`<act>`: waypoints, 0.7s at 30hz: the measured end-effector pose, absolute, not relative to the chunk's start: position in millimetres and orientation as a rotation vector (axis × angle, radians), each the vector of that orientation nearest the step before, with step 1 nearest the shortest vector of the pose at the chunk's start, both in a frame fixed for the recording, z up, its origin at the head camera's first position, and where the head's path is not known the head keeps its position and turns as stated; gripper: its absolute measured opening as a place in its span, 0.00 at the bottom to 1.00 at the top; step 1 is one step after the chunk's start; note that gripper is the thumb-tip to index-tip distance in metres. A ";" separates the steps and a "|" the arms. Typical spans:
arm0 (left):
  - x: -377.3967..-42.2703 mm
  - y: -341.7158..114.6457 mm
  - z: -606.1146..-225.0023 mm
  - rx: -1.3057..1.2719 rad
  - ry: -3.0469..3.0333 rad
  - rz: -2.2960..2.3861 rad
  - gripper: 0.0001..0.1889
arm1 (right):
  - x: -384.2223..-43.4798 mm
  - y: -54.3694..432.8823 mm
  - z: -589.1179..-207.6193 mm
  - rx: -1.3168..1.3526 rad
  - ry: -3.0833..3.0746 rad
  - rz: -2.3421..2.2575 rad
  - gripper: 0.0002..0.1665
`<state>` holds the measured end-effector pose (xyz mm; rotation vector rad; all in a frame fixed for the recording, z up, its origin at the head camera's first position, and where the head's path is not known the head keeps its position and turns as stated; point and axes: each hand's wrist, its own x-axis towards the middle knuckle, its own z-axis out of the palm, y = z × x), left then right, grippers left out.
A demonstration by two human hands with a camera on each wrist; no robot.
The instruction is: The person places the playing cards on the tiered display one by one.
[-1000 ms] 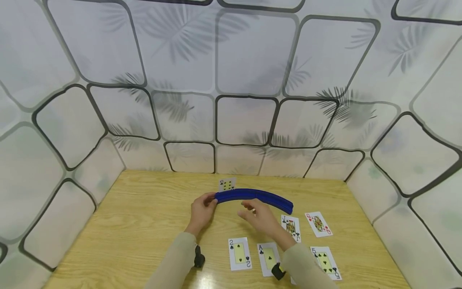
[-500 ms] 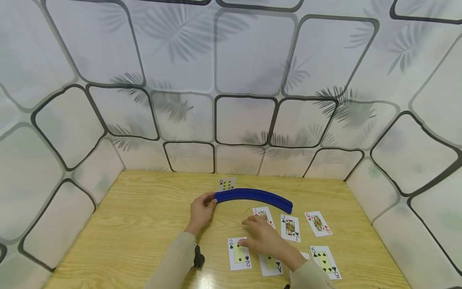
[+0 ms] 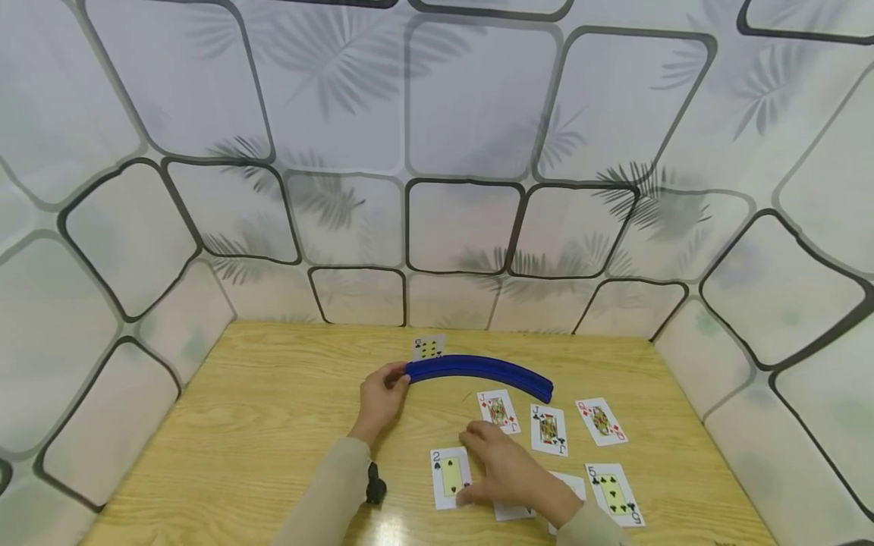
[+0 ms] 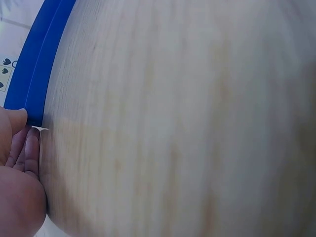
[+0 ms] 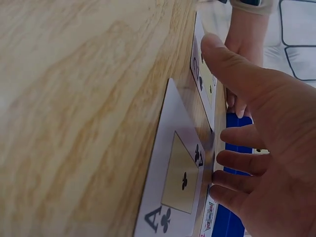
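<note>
My left hand (image 3: 380, 398) pinches the left end of a curved blue playing card holder (image 3: 478, 367) lying on the table. A black six (image 3: 429, 347) stands in the holder's left part. My right hand (image 3: 508, 470) is spread low over the ace of clubs (image 5: 168, 182), covering most of it in the head view. Its thumb overlaps the lower right corner of the two of spades (image 3: 447, 466). In the right wrist view, the fingers (image 5: 242, 160) are extended and nothing is held between them and the thumb.
Between holder and right hand lies the jack of diamonds (image 3: 498, 412). Farther right are the jack of clubs (image 3: 549, 430), the queen of diamonds (image 3: 601, 422) and the five of clubs (image 3: 614, 494). Another card (image 3: 572, 483) is partly hidden under the right wrist. Patterned walls enclose the wooden table (image 3: 273, 425).
My right hand has drawn back from beside the holder to above the ace of clubs, uncovering the jack of diamonds. The ace has shifted slightly right. My left hand stays on the holder.
</note>
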<state>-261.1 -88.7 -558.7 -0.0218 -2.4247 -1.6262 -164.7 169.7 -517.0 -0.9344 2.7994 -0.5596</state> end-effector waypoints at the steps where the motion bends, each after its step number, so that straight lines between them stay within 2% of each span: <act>1: -261.1 -88.6 -558.7 -0.018 -2.425 -1.628 0.14 | -164.3 169.4 -517.6 -0.941 2.805 -0.546 0.59; 9: -261.3 -88.8 -560.5 -0.029 -2.417 -1.616 0.14 | -161.2 166.7 -516.9 -1.000 2.846 -0.497 0.58; 21: -261.3 -89.5 -560.3 -0.043 -2.428 -1.605 0.14 | -163.0 164.1 -515.1 -0.934 2.823 -0.550 0.53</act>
